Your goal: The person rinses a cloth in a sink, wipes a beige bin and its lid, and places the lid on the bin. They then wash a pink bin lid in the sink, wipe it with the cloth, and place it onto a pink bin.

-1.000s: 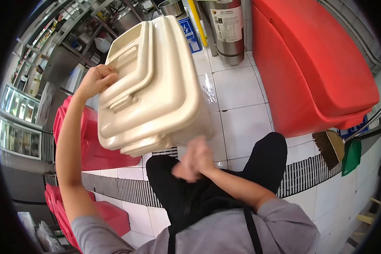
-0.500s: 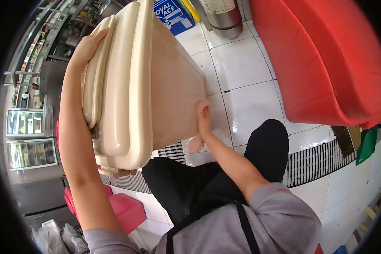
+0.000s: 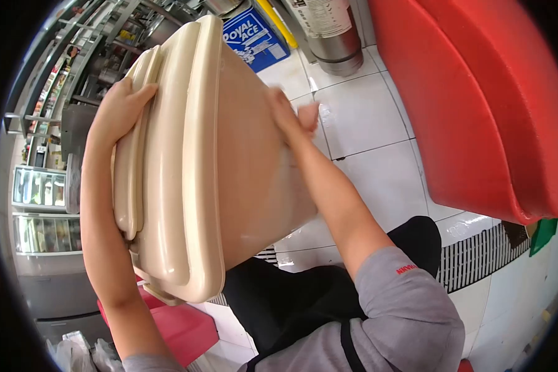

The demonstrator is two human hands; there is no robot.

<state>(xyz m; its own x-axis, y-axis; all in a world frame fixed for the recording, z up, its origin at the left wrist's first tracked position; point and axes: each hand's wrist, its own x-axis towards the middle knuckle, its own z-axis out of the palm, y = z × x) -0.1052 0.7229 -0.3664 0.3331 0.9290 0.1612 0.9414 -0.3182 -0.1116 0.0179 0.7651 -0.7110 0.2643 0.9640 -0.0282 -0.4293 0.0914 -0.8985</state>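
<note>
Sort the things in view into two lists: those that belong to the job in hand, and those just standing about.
In the job:
cream bin
left hand, on its lid
right hand, at its side; too blurred to tell what it holds

Standing about:
red container
pink container
blue box
metal cylinder

A blue box [image 3: 271, 54] read "ROYAL ACE".
The white words stood beyond and to the right of the left hand's [image 3: 121, 108] grip; farther right, a white label [image 3: 326, 18] on a metal cylinder [image 3: 341, 54] bore print too small to read. Behind the right hand [image 3: 291, 118], red letters on the grey sleeve [image 3: 403, 294] ended in "MANN", their start unclear.
</note>
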